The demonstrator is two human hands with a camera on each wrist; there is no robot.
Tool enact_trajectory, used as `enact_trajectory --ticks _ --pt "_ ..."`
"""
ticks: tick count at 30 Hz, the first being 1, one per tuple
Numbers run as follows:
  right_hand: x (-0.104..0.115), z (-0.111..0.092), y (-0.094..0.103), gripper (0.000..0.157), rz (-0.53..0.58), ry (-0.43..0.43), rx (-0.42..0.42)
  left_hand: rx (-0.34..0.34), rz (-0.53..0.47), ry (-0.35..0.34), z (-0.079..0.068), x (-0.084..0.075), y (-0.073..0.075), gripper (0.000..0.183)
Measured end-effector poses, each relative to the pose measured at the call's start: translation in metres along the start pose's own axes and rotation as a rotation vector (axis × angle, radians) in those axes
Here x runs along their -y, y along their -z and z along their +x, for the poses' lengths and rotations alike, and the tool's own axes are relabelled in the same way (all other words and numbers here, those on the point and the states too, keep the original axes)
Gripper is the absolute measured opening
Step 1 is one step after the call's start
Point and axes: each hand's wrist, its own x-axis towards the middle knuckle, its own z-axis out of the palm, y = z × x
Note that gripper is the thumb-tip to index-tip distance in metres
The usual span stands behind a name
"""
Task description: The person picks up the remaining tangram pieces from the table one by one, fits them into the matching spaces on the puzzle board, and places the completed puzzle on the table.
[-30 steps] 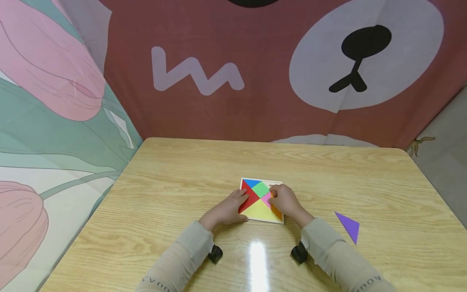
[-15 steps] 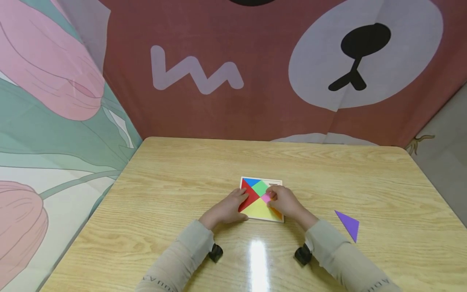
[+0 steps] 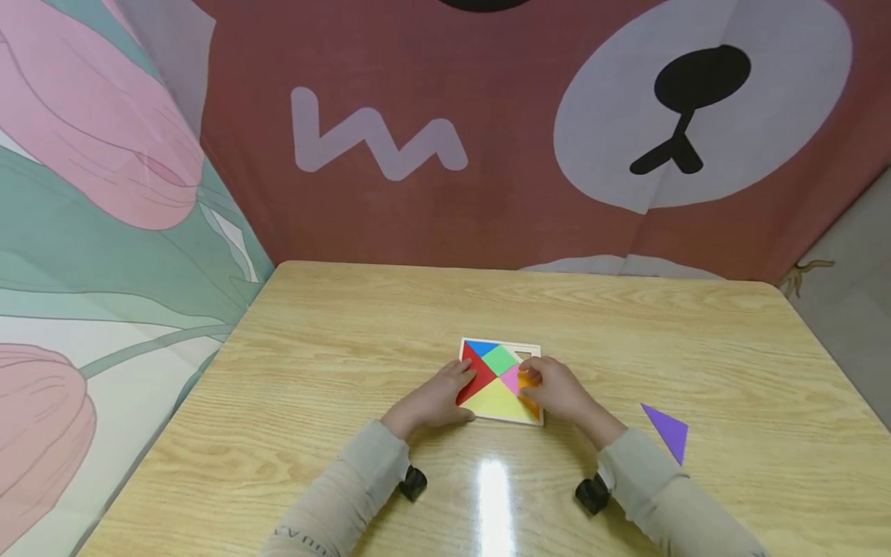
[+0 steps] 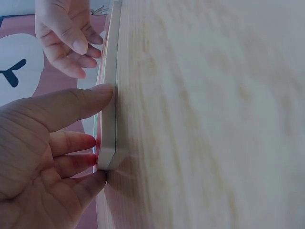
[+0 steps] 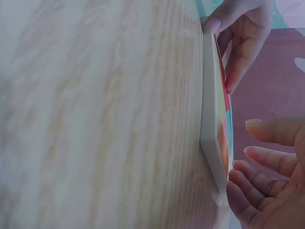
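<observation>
A square tangram board (image 3: 501,422) with a pale rim lies flat on the table. In it sit a red triangle (image 3: 480,381), a yellow triangle (image 3: 497,402), a blue triangle (image 3: 480,348), a green square (image 3: 498,360), a pink piece (image 3: 510,378) and an orange piece (image 3: 530,406). My left hand (image 3: 440,396) grips the board's left side, thumb at the near edge and fingers over the red triangle. My right hand (image 3: 553,387) is over the right side, covering part of the orange piece. In the right wrist view its thumb stands apart from the loosely bent fingers, some right at the board's edge.
A loose purple triangle (image 3: 670,433) lies on the wooden table (image 3: 348,325), right of the right forearm. Beyond the table's back edge hangs a printed cloth (image 3: 515,216). Black wrist cameras (image 3: 593,495) sit under both wrists.
The right hand has moved left over the pink piece, then back to the right, so the pink piece and the marked upper right corner show more. The left hand keeps its place.
</observation>
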Motion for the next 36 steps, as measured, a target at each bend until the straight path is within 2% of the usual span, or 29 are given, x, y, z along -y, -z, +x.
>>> enact_trajectory --ticks 13,19,28,36 --pt "-0.005 -0.006 0.014 0.036 -0.036 -0.036 -0.029 0.003 0.011 -0.007 0.0 0.0 0.002 0.069" --pt "-0.008 -0.013 0.019 0.035 -0.027 -0.025 -0.048 0.003 0.018 -0.008 0.001 -0.001 0.002 0.069" --pt "-0.021 -0.022 0.027 0.032 -0.07 0.001 -0.083 0.003 0.014 -0.009 0.001 -0.001 0.002 0.068" --pt "-0.027 -0.031 0.037 0.035 -0.052 -0.024 -0.069 0.0 0.008 -0.003 0.0 -0.001 0.0 0.068"
